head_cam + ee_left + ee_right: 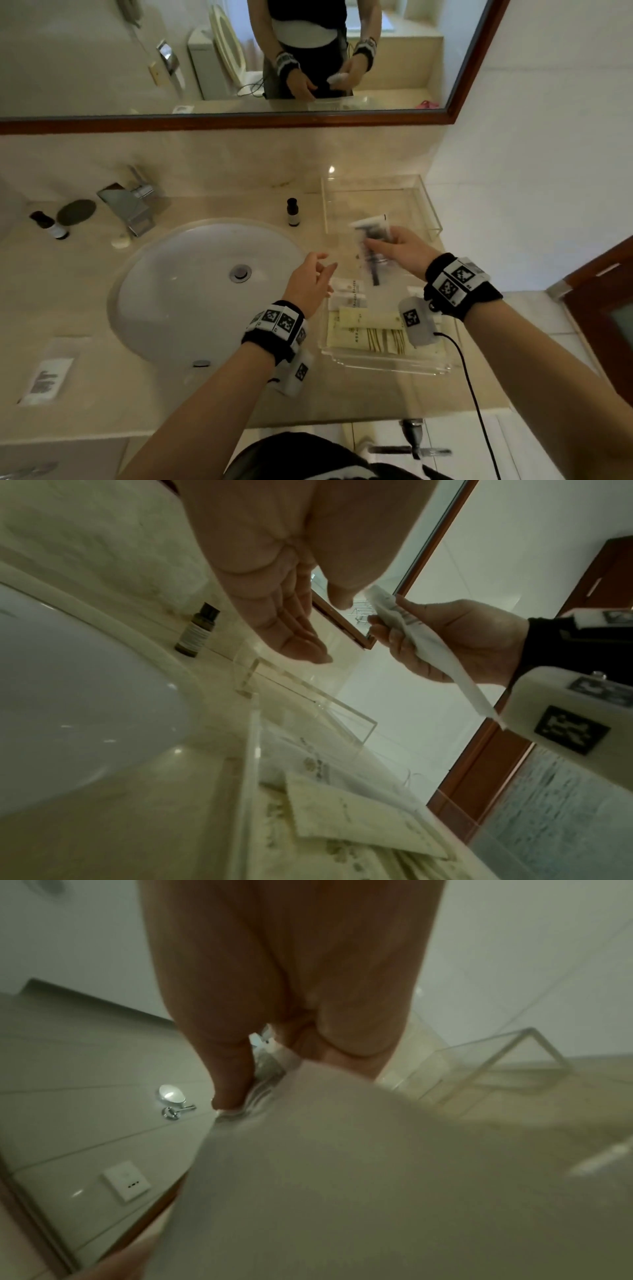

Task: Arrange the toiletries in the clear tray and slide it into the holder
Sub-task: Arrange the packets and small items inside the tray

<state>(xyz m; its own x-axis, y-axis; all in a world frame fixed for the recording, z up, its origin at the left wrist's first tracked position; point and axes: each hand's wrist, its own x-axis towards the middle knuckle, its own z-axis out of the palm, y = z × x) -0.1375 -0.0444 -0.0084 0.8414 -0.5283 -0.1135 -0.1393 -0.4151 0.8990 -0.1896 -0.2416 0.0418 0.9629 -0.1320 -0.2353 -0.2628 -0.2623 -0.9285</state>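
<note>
My right hand point(394, 245) pinches a see-through packet with a dark razor point(371, 246) inside, held above the counter between the clear tray point(376, 367) and the clear acrylic holder point(432, 209). The tray lies near the counter's front edge and holds several cream sachets point(366, 334). My left hand point(313, 274) hovers open and empty beside the tray's left side. In the left wrist view its fingers point(294, 634) are straight, and the right hand point(455, 639) grips the white packet point(431, 647). The right wrist view is filled by the blurred packet point(342, 1164); the holder point(507, 1058) shows behind it.
A small dark bottle point(292, 212) stands left of the holder. The white basin point(191, 281) with its tap point(132, 205) fills the counter's left half. Another bottle point(51, 226) stands at far left, a packet point(44, 377) lies at front left. A mirror point(102, 68) hangs above.
</note>
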